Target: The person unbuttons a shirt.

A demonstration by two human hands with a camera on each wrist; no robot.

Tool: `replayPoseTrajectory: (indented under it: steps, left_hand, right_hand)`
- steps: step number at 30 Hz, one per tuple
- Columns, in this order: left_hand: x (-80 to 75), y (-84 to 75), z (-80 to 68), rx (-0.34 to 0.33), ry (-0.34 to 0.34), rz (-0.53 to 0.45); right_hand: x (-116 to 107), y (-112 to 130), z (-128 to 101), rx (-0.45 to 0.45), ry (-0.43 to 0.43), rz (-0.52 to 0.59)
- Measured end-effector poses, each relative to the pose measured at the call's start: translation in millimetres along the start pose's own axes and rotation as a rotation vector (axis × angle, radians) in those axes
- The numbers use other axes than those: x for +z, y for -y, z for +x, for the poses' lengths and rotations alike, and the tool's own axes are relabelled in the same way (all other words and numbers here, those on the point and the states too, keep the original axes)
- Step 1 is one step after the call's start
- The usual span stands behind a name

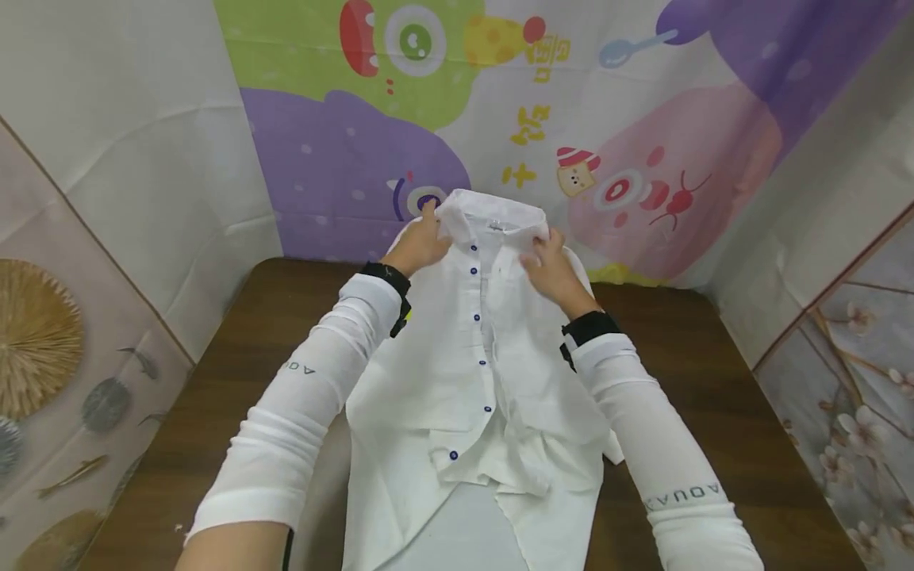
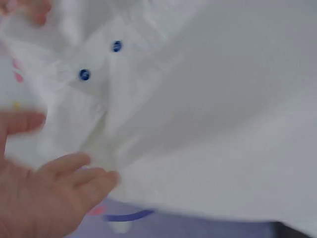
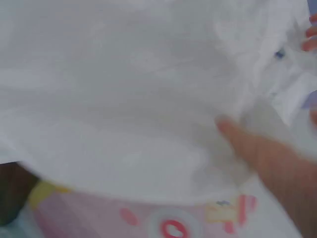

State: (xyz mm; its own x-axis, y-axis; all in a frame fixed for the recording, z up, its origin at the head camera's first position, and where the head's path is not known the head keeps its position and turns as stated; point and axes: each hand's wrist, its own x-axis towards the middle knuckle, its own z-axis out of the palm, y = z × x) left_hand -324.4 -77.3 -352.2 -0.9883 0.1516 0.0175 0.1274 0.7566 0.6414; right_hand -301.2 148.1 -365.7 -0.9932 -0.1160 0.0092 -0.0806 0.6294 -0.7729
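Observation:
A white button-up shirt (image 1: 428,373) with dark blue buttons is spread front up, its collar (image 1: 500,210) at the far end. At the collar's left side is my left hand (image 1: 419,244). Its thumb and fingers are apart in the left wrist view, the fingertips (image 2: 106,181) near a fold of cloth. My right hand (image 1: 555,270) is at the right side of the collar and touches the shirt front. In the right wrist view one blurred finger (image 3: 247,141) lies over the white cloth. What supports the raised collar end is hidden.
The shirt extends over a dark brown wooden table (image 1: 678,357). Behind it hangs a cartoon-printed cloth (image 1: 343,159), close beyond the collar. Patterned panels (image 1: 78,317) stand along the left and right sides.

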Motion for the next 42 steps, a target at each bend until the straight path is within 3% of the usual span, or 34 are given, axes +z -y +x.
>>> replayPoseTrajectory:
  steps: [3,6,9,12,16,19,21,24,27,29,32,37,39,42]
  left_hand:
    - [15.7,15.6,0.4,-0.001,0.201,-0.015]
    - [28.4,33.0,-8.5,-0.003,0.297,0.076]
    - [40.4,51.7,-31.6,0.008,0.31,0.239]
    - [57.9,67.5,-68.0,0.125,0.266,0.308]
    - [87.6,73.4,-127.3,0.299,0.3,0.16]
    - [108.8,69.5,-167.8,0.311,0.349,0.079]
    - [121.6,66.1,-187.7,0.299,0.334,0.083]
    - [137.7,61.3,-206.1,0.274,0.237,0.131]
    - [147.6,59.1,-213.0,0.266,0.096,0.162]
    - [148.3,59.0,-213.3,0.247,0.016,0.138]
    - [138.7,58.9,-210.6,0.208,-0.047,0.052]
    - [107.4,58.3,-204.5,0.162,-0.152,-0.098]
    - [92.8,56.4,-203.6,0.181,-0.196,-0.124]
    - [71.9,51.3,-205.4,0.255,-0.244,-0.113]
  right_hand:
    - [7,-20,-3,0.044,0.299,-0.091]
    - [9,-42,-13,0.099,0.426,-0.165]
    - [12,-62,-33,0.015,0.451,-0.286]
    - [22,-75,-68,-0.107,0.434,-0.338]
    - [39,-81,-124,-0.112,0.443,-0.323]
    - [50,-83,-160,-0.101,0.432,-0.356]
    - [57,-85,-178,-0.115,0.397,-0.398]
    - [68,-92,-199,-0.164,0.281,-0.507]
    - [74,-96,-212,-0.159,0.122,-0.509]
    - [70,-96,-215,-0.142,0.022,-0.448]
    - [53,-94,-215,-0.084,-0.102,-0.307]
    - [13,-86,-209,-0.11,-0.35,-0.176]
    - [-3,-79,-208,-0.129,-0.414,-0.167]
    - [-22,-64,-210,-0.169,-0.433,-0.183]
